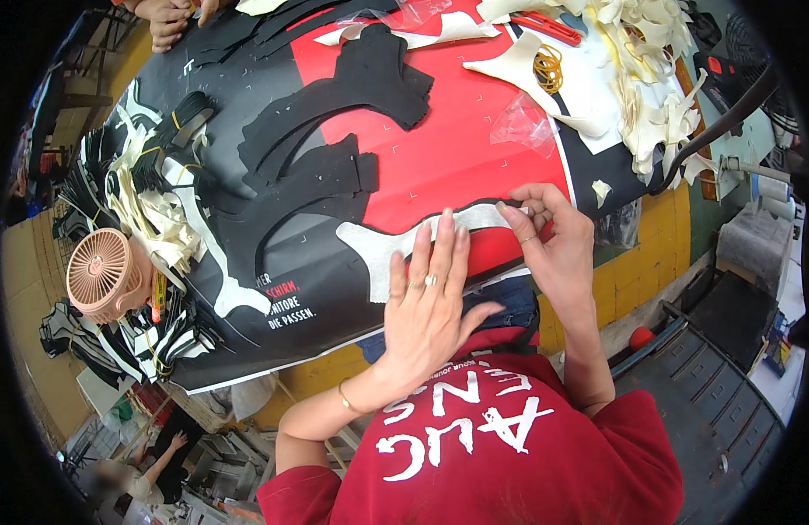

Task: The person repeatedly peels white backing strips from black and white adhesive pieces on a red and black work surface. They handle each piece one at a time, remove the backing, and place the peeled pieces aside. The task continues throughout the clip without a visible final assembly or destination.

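A curved white cut piece (368, 256), edged with black along its top, lies near the table's front edge. My left hand (426, 306) rests flat on its middle, with fingers stretched out and a ring on one of them. At the piece's right end, the thumb and fingers of my right hand (551, 241) close in a pinch on its tip. Beyond my hands lie stacks of black cut pieces (321, 179), with another black stack (361, 87) farther back. To the left is a longer white piece (203, 232).
A pink fan (110, 273) stands at the left among bundled black and white pieces (160, 223). Cream scraps (649, 114), rubber bands (548, 68) and a red cutter (546, 28) lie at the far right. Another person's hands (170, 19) are at the far left edge.
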{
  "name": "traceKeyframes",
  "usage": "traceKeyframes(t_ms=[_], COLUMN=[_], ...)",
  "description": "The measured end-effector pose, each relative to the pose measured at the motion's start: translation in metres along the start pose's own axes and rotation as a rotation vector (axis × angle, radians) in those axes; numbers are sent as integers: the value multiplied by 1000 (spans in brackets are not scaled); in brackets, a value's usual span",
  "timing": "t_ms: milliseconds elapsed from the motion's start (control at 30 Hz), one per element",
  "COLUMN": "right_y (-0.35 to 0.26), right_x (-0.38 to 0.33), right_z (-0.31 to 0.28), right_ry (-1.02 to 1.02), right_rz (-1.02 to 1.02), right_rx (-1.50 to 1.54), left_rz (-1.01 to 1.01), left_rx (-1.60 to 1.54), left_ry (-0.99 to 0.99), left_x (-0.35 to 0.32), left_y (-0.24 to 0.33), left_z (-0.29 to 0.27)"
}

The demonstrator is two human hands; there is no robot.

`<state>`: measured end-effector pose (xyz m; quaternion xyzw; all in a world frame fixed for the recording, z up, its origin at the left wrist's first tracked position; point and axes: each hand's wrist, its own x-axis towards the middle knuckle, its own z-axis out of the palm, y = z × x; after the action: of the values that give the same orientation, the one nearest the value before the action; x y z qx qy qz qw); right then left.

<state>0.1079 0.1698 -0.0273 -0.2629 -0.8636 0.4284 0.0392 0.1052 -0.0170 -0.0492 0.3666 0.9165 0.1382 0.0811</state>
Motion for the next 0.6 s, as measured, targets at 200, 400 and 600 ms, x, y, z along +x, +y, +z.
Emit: traceKeyframes(t_ms=[200,400,600], right_y=[5,6,8], right_x=[4,3,1], right_z=[3,10,12], right_ry=[91,149,160], right_rz=[30,37,27], right_rx=[187,47,43], left_rz=[5,-10,-31], left_rx=[-27,-40,-51], left_ry=[-4,-5,18], left_x=[16,14,16], left_y=[-5,-3,0], left_z=[17,16,17])
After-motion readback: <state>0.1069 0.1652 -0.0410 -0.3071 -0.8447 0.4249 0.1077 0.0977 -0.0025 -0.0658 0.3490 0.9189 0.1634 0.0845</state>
